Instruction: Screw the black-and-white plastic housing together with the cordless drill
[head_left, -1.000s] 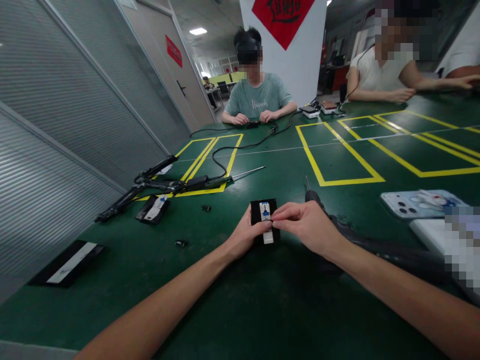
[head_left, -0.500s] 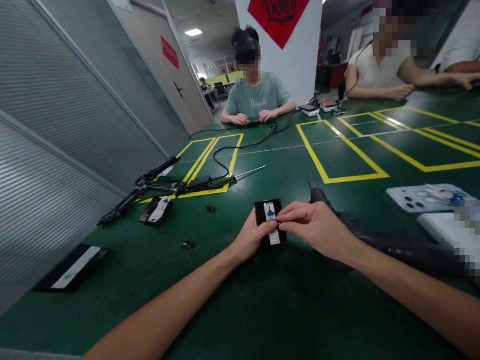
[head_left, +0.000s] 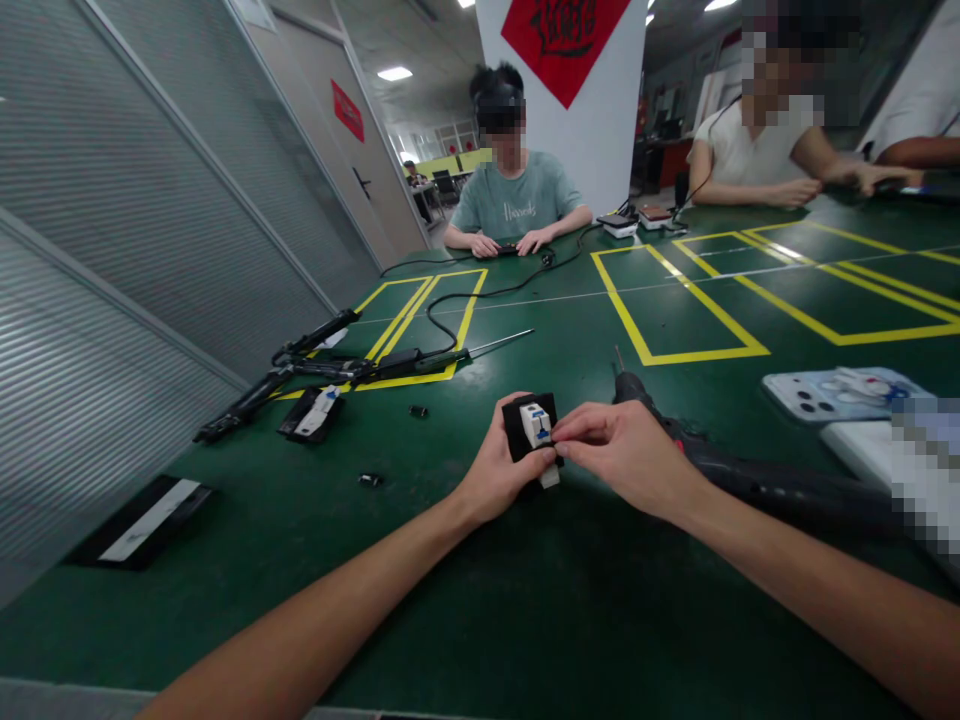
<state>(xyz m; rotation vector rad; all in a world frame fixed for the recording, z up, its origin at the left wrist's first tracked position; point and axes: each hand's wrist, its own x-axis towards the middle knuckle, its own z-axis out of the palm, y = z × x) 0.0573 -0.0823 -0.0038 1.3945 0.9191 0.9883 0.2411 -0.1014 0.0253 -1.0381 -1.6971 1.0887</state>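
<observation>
In my left hand [head_left: 501, 462] is a small flat black piece [head_left: 517, 420], gripped between thumb and fingers. A white strip [head_left: 534, 424] with blue marks runs across its face, and its upper part looks bent or raised. My right hand [head_left: 628, 450] is closed in a pinch at the strip's right edge; anything between those fingertips is too small to make out. Just beyond the right hand lies a black electric screwdriver [head_left: 628, 388] with a thin bit, partly covered by the hand. Two small dark cylindrical parts [head_left: 418, 411] lie left of my hands on the green table.
Farther left lie a black piece with a white strip [head_left: 311, 414], a larger black plate [head_left: 146, 525], a black jointed frame [head_left: 322, 370] and a green-handled screwdriver [head_left: 450, 357] near a cable. A phone [head_left: 806, 395] is at right. Two people sit across the table.
The black piece has tilted in my left hand, and its white strip now looks bent rather than flat. My right hand stays pinched beside it. The view has shifted slightly.
</observation>
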